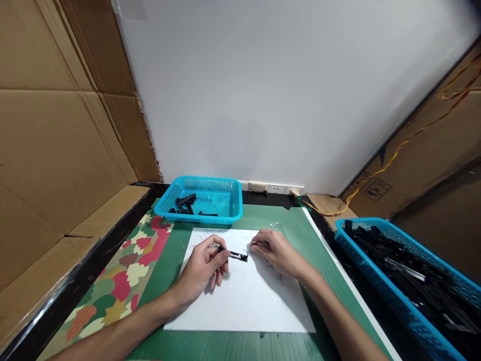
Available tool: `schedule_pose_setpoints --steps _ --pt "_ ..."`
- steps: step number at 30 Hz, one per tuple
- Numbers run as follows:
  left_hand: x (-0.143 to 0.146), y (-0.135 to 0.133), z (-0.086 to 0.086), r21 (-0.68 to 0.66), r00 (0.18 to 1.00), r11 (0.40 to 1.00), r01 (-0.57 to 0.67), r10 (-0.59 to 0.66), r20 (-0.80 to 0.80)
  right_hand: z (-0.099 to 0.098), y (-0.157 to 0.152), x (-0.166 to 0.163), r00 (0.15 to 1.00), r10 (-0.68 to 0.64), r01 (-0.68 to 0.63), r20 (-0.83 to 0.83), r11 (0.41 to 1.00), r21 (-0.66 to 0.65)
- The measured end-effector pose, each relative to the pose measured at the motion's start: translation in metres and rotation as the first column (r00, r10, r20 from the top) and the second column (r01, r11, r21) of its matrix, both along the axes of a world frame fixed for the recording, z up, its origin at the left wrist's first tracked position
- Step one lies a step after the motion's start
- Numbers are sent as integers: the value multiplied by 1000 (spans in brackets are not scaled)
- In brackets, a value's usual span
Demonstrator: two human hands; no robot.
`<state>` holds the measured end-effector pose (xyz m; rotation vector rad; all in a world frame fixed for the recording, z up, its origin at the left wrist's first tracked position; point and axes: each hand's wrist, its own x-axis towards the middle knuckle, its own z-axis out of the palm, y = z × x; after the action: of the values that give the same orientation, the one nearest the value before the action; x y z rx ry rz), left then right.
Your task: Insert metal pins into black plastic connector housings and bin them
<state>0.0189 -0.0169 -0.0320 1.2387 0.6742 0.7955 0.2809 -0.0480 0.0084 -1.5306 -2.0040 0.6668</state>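
Observation:
My left hand [205, 263] grips a slim black slotted part [239, 256] between thumb and fingers, its free end pointing right over the white paper sheet [240, 311]. To the right of that end, my right hand [274, 248] is closed in a pinch. A small, thin, light sliver shows at its fingertips, too small to name. A gap separates the black part from the right fingertips. Handwritten marks run along the paper's upper and right areas, partly covered by my hands.
A blue basket [203, 218] with several black parts stands at the back. Another blue basket [376, 281], heaped with black parts, is on the right. Cardboard panels [56, 150] flank the table. A yellow-orange cable [393, 159] runs to wall sockets [276, 189].

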Motion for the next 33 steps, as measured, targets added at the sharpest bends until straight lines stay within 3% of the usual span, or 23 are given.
schedule_pose_setpoints --steps 13,19,23,26,33 --pt "0 -7 -1 158 980 983 -90 116 -163 0 -6 -7 998 -37 33 -53 997 -67" --pt "-1 -9 9 246 952 968 -51 122 -280 1 -8 -8 985 -41 16 -166 989 -150" --pt "-2 -10 16 379 923 923 -58 194 -332 0 -6 -12 910 -75 -4 -408 982 -188" --pt "-2 -12 17 400 929 916 -46 187 -321 0 -7 -22 819 -110 -4 -563 980 -198" --pt "-4 -17 23 371 946 929 6 114 -302 -8 -12 -49 733 -143 -19 -665 973 -230"
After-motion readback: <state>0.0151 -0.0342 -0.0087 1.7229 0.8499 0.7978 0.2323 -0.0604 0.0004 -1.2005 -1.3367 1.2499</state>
